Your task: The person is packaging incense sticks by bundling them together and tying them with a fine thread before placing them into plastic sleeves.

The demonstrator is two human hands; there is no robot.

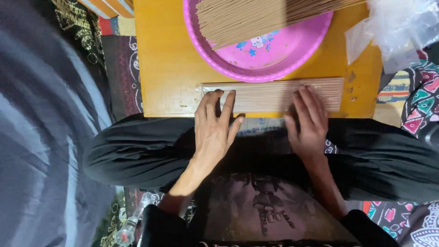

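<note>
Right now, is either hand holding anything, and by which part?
Nothing is gripped: left hand and right hand rest fingers flat on the row of sticks.

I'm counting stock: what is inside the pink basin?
The pink basin holds a slanted heap of thin brown sticks across its far part. The near floor shows a flower print. Whatever lies under the heap is covered.

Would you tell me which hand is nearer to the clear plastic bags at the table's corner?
Right. The right hand rests on the stick row below the clear plastic bags; the left hand lies further off, at the row's other end.
</note>
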